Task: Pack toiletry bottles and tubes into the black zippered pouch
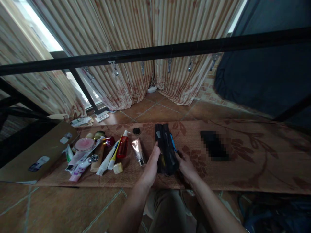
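The left hand [151, 163] and the right hand [186, 166] hold a black case [167, 152] between them. It is over the near middle of a long brown cloth [252, 168] with dark leaf shapes. The left thumb presses flat on the case's left side, and the right hand grips its right edge. The other fingers are mostly hidden, so I cannot tell how they bend. The case is long and boxy, with two ridges side by side and a bit of blue on its right edge.

Just left of the hands lies a shiny, pinkish metal-looking tube [138, 150]. A round black lid [136, 131] sits beyond it. Farther left are a see-through red bottle [122, 147] with a white pump, a skinny yellow tube [114, 156], a chunky cream block [118, 168] and a round pink jar [84, 144] in a messy heap. A brown cardboard box [29, 152] stands at the far left side. To the right, a dark thing [215, 147] is covered by blurry squares. Wavy, striped curtains [126, 29] hang at the far side, behind a straight black bar [150, 54].
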The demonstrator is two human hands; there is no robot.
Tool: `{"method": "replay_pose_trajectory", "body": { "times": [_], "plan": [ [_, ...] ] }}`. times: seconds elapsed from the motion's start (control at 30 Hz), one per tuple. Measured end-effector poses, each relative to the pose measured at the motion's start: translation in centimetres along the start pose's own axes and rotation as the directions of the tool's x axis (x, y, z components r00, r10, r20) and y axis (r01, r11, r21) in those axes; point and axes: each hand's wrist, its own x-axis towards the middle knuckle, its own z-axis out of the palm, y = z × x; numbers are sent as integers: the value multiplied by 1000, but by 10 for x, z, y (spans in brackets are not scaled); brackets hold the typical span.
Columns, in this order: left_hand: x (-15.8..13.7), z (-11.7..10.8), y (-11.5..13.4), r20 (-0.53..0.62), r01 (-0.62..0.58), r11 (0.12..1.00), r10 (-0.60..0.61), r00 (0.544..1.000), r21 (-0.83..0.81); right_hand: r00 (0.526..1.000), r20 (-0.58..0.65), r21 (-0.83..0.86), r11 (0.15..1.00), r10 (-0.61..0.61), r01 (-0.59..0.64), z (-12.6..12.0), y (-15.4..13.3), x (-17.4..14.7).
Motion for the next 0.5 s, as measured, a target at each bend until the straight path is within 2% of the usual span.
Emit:
{"method": "replay_pose_trajectory", "body": {
  "times": [0.07, 0.17, 0.23, 0.4, 0.5],
  "plan": [
    [2, -3, 1, -2, 9, 998, -9, 1000, -56, 999, -24, 13, 1000, 27, -27, 2, -1, 0],
    [-1, -11, -7, -157, -13, 990, -9, 988, -138, 996, -51, 3, 998, 70, -70, 3, 2, 2],
    [-3, -12, -16, -208, -46, 983, 9, 978, -176, 995, -69, -9, 997, 73, -73, 1, 7, 4],
    [10, 1, -27, -229, -122, 972, 75, 971, -202, 989, -145, -52, 998, 38, -46, -5, 19, 8],
    [25, 1, -29, -222, -86, 991, 62, 973, -100, 985, -165, -71, 996, 41, -54, -5, 18, 7]
  ]
}}
